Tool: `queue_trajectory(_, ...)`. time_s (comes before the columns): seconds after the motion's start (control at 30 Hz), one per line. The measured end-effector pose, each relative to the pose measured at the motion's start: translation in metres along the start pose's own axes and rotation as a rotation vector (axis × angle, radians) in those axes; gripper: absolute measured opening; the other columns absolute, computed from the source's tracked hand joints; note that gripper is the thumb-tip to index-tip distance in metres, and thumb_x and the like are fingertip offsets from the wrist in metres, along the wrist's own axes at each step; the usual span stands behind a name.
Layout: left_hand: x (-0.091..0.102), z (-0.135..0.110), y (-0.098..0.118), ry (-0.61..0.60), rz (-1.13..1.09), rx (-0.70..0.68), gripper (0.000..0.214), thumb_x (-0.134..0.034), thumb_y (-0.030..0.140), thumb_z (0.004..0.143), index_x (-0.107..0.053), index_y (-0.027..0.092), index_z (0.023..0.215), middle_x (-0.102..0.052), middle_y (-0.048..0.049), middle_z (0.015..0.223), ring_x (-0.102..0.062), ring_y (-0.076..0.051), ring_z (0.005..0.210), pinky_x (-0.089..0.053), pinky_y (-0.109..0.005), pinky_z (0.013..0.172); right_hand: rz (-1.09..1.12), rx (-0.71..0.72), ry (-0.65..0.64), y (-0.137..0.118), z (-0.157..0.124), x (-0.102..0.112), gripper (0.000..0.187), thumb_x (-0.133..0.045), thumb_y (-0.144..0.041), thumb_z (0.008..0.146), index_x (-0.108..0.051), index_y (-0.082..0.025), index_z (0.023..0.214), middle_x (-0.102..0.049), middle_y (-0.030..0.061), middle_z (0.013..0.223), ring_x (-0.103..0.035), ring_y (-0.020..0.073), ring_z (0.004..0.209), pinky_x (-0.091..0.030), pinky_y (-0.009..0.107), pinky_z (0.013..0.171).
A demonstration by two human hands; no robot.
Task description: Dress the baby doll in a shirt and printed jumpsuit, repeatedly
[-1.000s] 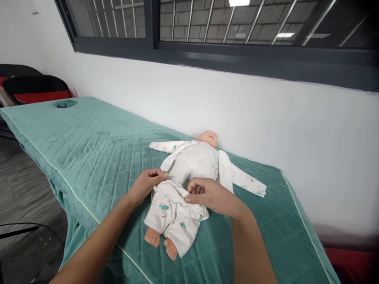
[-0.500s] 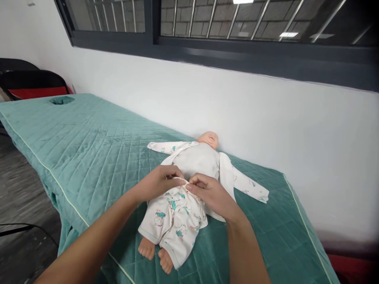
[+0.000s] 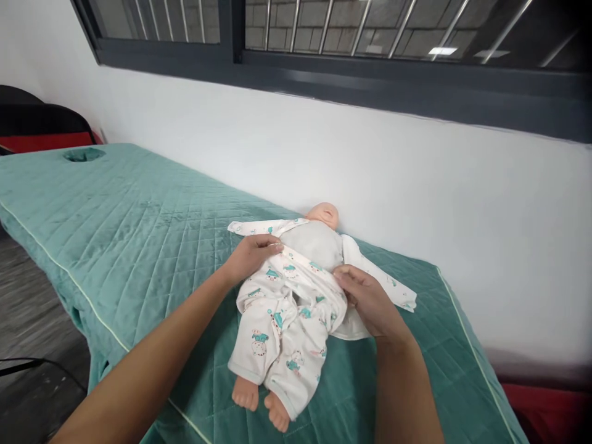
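Note:
A baby doll (image 3: 312, 242) lies on its back on the green quilted bed cover, its feet toward me. White printed baby pants (image 3: 296, 311) cover its legs, and the waistband stretches across its lower belly. My left hand (image 3: 253, 256) pinches the waistband at its left end. At the other end, my right hand (image 3: 363, 295) grips the same waistband with bent fingers. A white baby shirt (image 3: 379, 280) lies spread under the doll, its sleeves stretched out to both sides and its front open. Both doll feet (image 3: 261, 401) stick out of the pant legs.
The green quilted cover (image 3: 152, 240) spreads over a massage bed with a face hole (image 3: 84, 154) at the far left. A white wall (image 3: 416, 197) runs along the far side, below a barred window (image 3: 324, 31). Black-and-red chairs (image 3: 44, 126) stand beyond the bed's left end.
Both hands have moved apart and up the doll's body, drawing the pants' waistband wider and higher over the belly. The bunched fabric has spread out, and the camera view has shifted slightly.

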State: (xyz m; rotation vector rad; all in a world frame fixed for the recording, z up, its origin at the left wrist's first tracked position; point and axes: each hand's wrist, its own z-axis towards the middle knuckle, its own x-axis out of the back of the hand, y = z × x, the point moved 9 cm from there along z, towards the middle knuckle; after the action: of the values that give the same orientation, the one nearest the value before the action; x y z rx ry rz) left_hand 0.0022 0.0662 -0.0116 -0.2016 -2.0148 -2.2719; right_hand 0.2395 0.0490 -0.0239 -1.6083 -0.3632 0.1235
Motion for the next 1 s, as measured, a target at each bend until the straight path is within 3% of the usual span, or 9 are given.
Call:
queue_trajectory(0.1, -0.001, 0.010, -0.020, 0.034, -0.063, 0.020, 0.028, -0.067, 0.044, 0.076, -0.069, 0.017, 0.079, -0.059, 0.0012, 0.072, -0.049, -0.013, 0.067, -0.037, -0.024, 0.061, 0.173, -0.031, 0.178, 0.017, 0.006, 0.016, 0.026, -0.072, -0.044, 0.078, -0.058, -0.022, 0.085, -0.043, -0.0066, 0.059, -0.033, 0.0080, 0.051, -0.023, 0.024, 0.048)
queue_trajectory(0.2, -0.006, 0.012, -0.037, 0.018, -0.110, 0.022, 0.030, -0.066, 0.047, 0.076, -0.066, 0.017, 0.081, -0.053, 0.0027, 0.067, -0.044, -0.011, 0.061, -0.033, -0.023, 0.056, 0.286, -0.065, 0.248, 0.027, 0.009, 0.015, 0.034, -0.078, -0.043, 0.070, -0.055, -0.023, 0.084, -0.052, -0.0046, 0.063, -0.043, 0.0107, 0.053, -0.030, 0.025, 0.049)
queue_trajectory(0.37, -0.005, 0.009, -0.045, -0.038, -0.100, -0.020, 0.031, -0.063, 0.048, 0.080, -0.061, 0.017, 0.082, -0.051, 0.0032, 0.069, -0.044, -0.011, 0.063, -0.033, -0.023, 0.058, 0.222, -0.034, 0.311, 0.029, 0.012, 0.013, 0.038, -0.076, -0.050, 0.071, -0.054, -0.024, 0.087, -0.057, -0.0025, 0.066, -0.050, 0.0149, 0.058, -0.038, 0.028, 0.054)
queue_trajectory(0.6, -0.006, 0.009, -0.047, -0.162, -0.030, -0.039, 0.028, -0.055, 0.046, 0.088, -0.058, 0.018, 0.088, -0.055, 0.0019, 0.079, -0.047, -0.013, 0.073, -0.037, -0.023, 0.068, 0.031, -0.031, 0.262, 0.027, 0.009, 0.015, 0.035, -0.071, -0.052, 0.076, -0.055, -0.022, 0.082, -0.056, -0.0026, 0.071, -0.046, 0.0130, 0.062, -0.035, 0.027, 0.058)
queue_trajectory(0.77, -0.008, 0.004, -0.037, -0.232, -0.033, -0.067, 0.027, -0.049, 0.043, 0.091, -0.056, 0.017, 0.091, -0.057, -0.0003, 0.088, -0.050, -0.014, 0.082, -0.039, -0.025, 0.076, -0.178, -0.068, 0.052, -0.001, 0.014, 0.012, 0.032, -0.069, -0.050, 0.078, -0.058, -0.020, 0.083, -0.053, -0.0039, 0.068, -0.046, 0.0125, 0.064, -0.034, 0.027, 0.062)
queue_trajectory(0.87, -0.012, 0.003, -0.037, -0.277, -0.043, -0.078, 0.025, -0.049, 0.041, 0.091, -0.055, 0.017, 0.093, -0.057, -0.0013, 0.090, -0.050, -0.014, 0.083, -0.040, -0.025, 0.076, -0.232, -0.057, -0.030, -0.006, 0.009, 0.011, 0.031, -0.069, -0.048, 0.079, -0.058, -0.020, 0.086, -0.055, -0.0024, 0.073, -0.049, 0.0136, 0.070, -0.036, 0.028, 0.064)
queue_trajectory(0.93, -0.010, 0.005, -0.040, -0.240, -0.027, -0.105, 0.023, -0.050, 0.039, 0.091, -0.056, 0.018, 0.097, -0.058, -0.0027, 0.095, -0.053, -0.015, 0.087, -0.042, -0.027, 0.080, -0.167, -0.057, -0.038, 0.006, 0.003, 0.010, 0.033, -0.069, -0.049, 0.079, -0.056, -0.020, 0.087, -0.056, -0.0015, 0.076, -0.050, 0.0138, 0.071, -0.038, 0.027, 0.064)
queue_trajectory(1.0, 0.001, 0.010, -0.044, -0.087, 0.046, -0.161, 0.023, -0.053, 0.037, 0.089, -0.057, 0.020, 0.104, -0.058, -0.0054, 0.108, -0.054, -0.018, 0.100, -0.043, -0.029, 0.088, -0.085, -0.077, -0.020, 0.025, -0.001, 0.010, 0.036, -0.069, -0.051, 0.079, -0.054, -0.020, 0.087, -0.056, -0.0016, 0.075, -0.048, 0.0128, 0.067, -0.038, 0.027, 0.061)
